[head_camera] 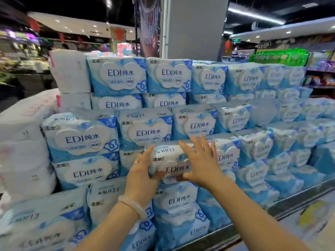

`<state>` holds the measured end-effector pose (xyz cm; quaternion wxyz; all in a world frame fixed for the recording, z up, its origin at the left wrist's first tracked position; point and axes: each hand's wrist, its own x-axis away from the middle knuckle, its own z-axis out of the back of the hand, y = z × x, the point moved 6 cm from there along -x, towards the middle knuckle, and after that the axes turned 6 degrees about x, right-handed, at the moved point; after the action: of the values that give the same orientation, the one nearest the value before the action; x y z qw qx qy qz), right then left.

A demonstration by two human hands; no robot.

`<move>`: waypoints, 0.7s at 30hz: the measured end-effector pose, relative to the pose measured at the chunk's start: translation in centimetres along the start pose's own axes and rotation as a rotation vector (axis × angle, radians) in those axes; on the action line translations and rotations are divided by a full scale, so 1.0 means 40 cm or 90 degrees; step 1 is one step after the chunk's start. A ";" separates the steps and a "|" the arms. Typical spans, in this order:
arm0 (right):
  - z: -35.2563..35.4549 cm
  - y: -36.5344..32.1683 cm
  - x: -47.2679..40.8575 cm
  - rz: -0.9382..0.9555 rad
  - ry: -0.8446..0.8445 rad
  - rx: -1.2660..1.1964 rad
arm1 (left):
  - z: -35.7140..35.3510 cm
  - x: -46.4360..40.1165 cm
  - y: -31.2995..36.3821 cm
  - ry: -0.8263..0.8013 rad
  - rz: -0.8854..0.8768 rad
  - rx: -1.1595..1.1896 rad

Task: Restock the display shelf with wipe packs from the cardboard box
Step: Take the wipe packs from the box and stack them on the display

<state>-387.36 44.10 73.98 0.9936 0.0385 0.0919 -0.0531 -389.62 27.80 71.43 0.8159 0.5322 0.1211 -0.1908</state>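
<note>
Both hands press flat on one wipe pack (172, 164) in the stacked display (112, 77): the left hand (143, 171) at its 9 o'clock side, the right hand (201, 160) at 3 o'clock. Fingers are straight on both, thumbs under the pack's front (label facing out). The shelf edge (290, 201) runs at 4 o'clock.

Wipe packs (116, 77) read "EDI纯水", "洁柔", "80".

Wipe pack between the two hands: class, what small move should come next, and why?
Probably a short push to seat the wipe pack flush with its row. The left hand and right hand flank it with fingers spread, thumbs on its front, and it seems to sit slightly forward of the neighbouring packs. After that, both hands can let go.
</note>
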 end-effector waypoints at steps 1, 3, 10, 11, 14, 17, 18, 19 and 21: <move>-0.008 0.004 -0.007 0.011 -0.007 -0.003 | -0.004 0.002 0.000 0.002 0.020 0.016; -0.018 0.012 -0.021 0.025 -0.012 -0.015 | -0.009 0.002 -0.002 -0.006 0.053 0.035; -0.016 0.015 -0.037 0.077 -0.004 0.007 | -0.018 0.010 0.047 -0.099 -0.021 -0.389; -0.022 0.014 -0.038 0.087 -0.001 0.019 | -0.030 0.011 0.054 -0.118 -0.059 -0.445; -0.037 0.013 -0.045 0.106 0.002 0.040 | -0.052 0.005 0.049 -0.138 -0.058 -0.460; -0.039 0.011 -0.056 0.111 0.003 0.036 | -0.053 -0.003 0.047 -0.117 -0.055 -0.433; -0.038 0.011 -0.058 0.111 0.004 0.035 | -0.054 -0.003 0.047 -0.118 -0.055 -0.435; -0.039 0.010 -0.058 0.112 0.005 0.035 | -0.055 -0.002 0.048 -0.118 -0.053 -0.438; -0.039 0.008 -0.054 0.112 0.008 0.034 | -0.057 -0.001 0.047 -0.124 -0.029 -0.449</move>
<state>-389.72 44.78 72.86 0.9925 0.0731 0.0930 0.0319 -388.81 30.56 72.07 0.9525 0.1944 0.1132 -0.2052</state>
